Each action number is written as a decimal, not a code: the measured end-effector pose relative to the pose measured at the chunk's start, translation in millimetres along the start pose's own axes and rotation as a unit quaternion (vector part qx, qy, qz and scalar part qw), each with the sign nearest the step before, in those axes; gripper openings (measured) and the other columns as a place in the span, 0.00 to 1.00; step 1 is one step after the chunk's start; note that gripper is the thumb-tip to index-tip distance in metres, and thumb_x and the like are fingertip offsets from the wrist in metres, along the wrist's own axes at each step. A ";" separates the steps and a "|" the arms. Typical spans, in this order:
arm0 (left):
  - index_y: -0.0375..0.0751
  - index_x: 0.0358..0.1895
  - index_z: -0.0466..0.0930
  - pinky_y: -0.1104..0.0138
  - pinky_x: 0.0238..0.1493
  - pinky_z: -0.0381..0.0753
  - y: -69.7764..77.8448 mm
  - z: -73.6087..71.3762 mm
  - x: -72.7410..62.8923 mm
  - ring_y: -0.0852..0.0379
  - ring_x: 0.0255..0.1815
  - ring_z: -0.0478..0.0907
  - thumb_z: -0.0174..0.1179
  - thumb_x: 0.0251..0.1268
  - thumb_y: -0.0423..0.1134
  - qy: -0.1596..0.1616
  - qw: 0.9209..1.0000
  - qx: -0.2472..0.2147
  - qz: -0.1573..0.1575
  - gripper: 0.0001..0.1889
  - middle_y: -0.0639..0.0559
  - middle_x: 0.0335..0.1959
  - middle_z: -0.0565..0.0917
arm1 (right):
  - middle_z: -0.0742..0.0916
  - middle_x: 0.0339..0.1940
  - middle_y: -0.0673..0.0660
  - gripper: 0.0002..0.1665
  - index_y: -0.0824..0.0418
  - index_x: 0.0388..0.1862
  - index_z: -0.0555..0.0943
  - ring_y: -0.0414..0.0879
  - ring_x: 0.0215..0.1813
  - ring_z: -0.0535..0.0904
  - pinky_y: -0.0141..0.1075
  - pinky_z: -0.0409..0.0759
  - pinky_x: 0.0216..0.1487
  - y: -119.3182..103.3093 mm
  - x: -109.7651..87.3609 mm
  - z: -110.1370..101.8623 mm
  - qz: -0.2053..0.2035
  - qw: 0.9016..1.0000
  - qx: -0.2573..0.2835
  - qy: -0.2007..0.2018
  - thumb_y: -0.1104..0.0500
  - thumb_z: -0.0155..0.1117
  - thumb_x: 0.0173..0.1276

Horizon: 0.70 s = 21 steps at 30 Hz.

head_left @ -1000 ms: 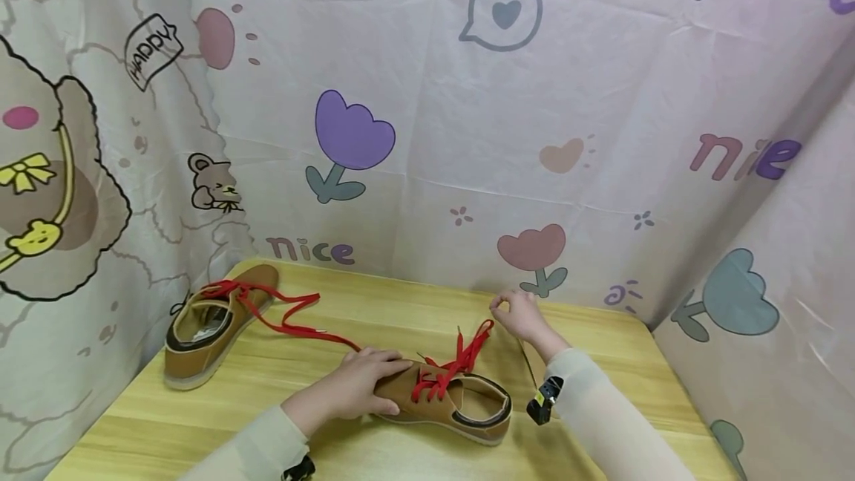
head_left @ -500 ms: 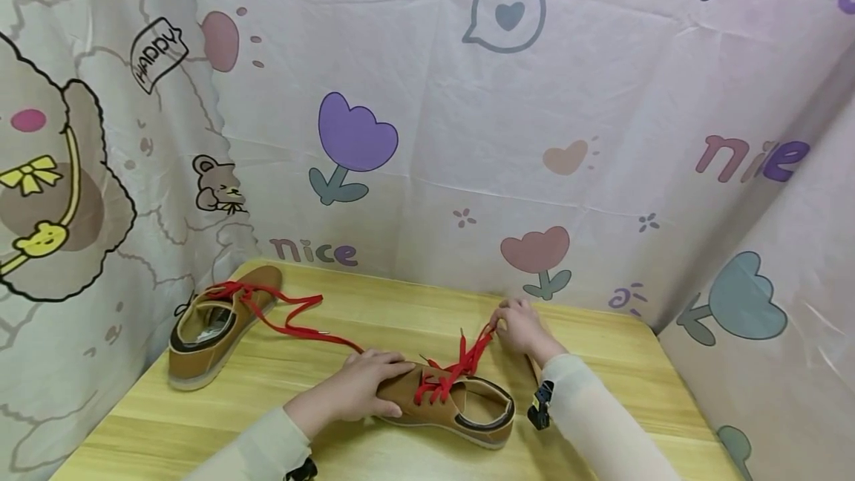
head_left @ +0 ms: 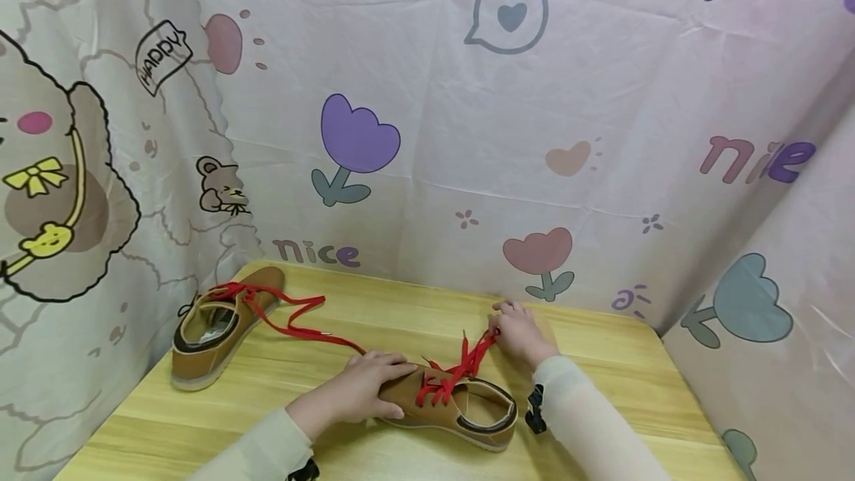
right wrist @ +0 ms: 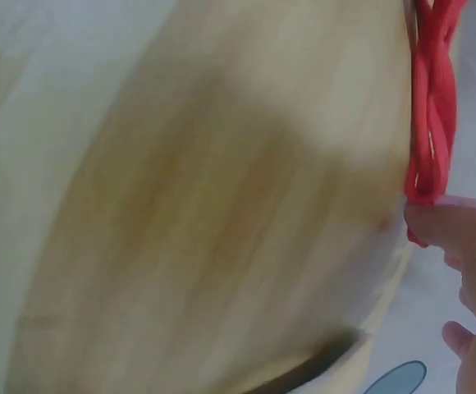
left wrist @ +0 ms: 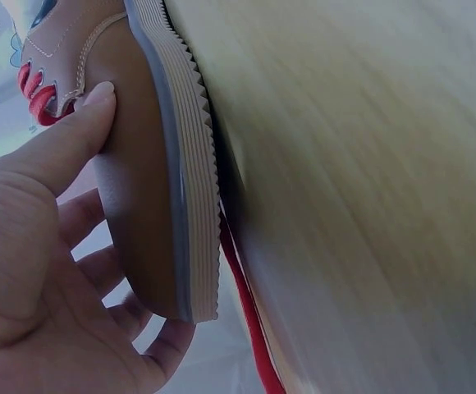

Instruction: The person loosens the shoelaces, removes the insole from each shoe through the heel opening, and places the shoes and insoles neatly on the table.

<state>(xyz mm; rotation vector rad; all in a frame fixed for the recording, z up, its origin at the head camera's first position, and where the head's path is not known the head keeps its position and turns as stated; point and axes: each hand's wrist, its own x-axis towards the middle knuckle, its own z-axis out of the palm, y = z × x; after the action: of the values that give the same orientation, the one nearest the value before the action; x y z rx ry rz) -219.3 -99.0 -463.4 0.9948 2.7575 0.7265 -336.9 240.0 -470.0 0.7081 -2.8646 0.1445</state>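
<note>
A tan shoe (head_left: pixel 441 414) with red laces lies on the table, its toe to the left. Around that toe, my left hand (head_left: pixel 357 390) grips it; the left wrist view shows the thumb on the upper (left wrist: pixel 144 205), fingers along the far side. My right hand (head_left: pixel 522 334), just beyond the heel, pinches the looped end of the shoe's red shoelace (head_left: pixel 473 357). The right wrist view has the lace loop (right wrist: pixel 432 123) running up from the thumb tip; most of the other fingers are outside that view.
Another tan shoe (head_left: pixel 207 347) stands at the table's left edge. Its red lace (head_left: pixel 300 331) trails right toward my left hand. Behind the wooden table (head_left: pixel 374 303) hangs a printed curtain (head_left: pixel 434 125), which also covers both sides.
My right hand has come down a little onto the end of the lace loop and now pinches it. My left hand keeps its grip on the shoe's toe.
</note>
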 end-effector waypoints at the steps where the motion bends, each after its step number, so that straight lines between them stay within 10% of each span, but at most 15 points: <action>1: 0.53 0.73 0.71 0.39 0.63 0.63 -0.1 0.0 0.2 0.39 0.70 0.65 0.70 0.59 0.57 -0.001 1.000 -0.001 0.000 0.38 0.45 0.72 0.71 | 0.81 0.60 0.65 0.14 0.51 0.22 0.80 0.66 0.66 0.69 0.61 0.68 0.60 1.0 0.4 -0.5 -0.001 1.000 -0.003 0.002 0.67 0.66 0.65; 9: 0.53 0.73 0.70 0.38 0.64 0.62 -0.9 -1.2 1.2 0.38 0.70 0.65 0.70 0.58 0.57 -0.003 1.000 0.000 -0.003 0.39 0.44 0.72 0.70 | 0.79 0.62 0.70 0.06 0.55 0.26 0.80 0.72 0.66 0.65 0.67 0.66 0.60 16.0 5.3 -31.7 0.029 0.997 0.078 -0.001 0.63 0.68 0.60; 14: 0.53 0.73 0.70 0.38 0.64 0.61 -0.9 -1.1 2.9 0.37 0.71 0.64 0.70 0.58 0.57 -0.005 1.000 0.003 -0.005 0.39 0.44 0.72 0.70 | 0.78 0.63 0.75 0.07 0.58 0.25 0.77 0.75 0.68 0.66 0.60 0.67 0.59 29.2 7.0 -61.1 0.047 0.975 0.215 -0.022 0.63 0.59 0.64; 18: 0.53 0.73 0.70 0.38 0.65 0.61 -1.2 -0.7 3.0 0.37 0.71 0.64 0.70 0.58 0.57 -0.006 1.000 0.002 -0.005 0.39 0.44 0.72 0.70 | 0.75 0.67 0.75 0.11 0.66 0.33 0.80 0.67 0.68 0.70 0.58 0.70 0.62 41.0 7.5 -76.6 0.101 0.931 0.350 -0.031 0.62 0.53 0.70; 21: 0.53 0.73 0.71 0.38 0.64 0.61 -1.7 -0.3 2.1 0.38 0.71 0.64 0.70 0.58 0.57 -0.006 1.000 0.000 -0.007 0.39 0.44 0.72 0.70 | 0.79 0.63 0.70 0.17 0.70 0.44 0.83 0.57 0.62 0.75 0.59 0.66 0.69 47.7 7.7 -84.5 0.147 0.868 0.474 -0.017 0.62 0.48 0.74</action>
<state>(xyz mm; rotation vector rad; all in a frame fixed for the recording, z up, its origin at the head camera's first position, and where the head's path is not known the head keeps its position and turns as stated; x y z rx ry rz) -222.0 -99.0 -463.9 0.9765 2.7499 0.7168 -352.7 290.3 -388.2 0.3581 -2.7748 1.6589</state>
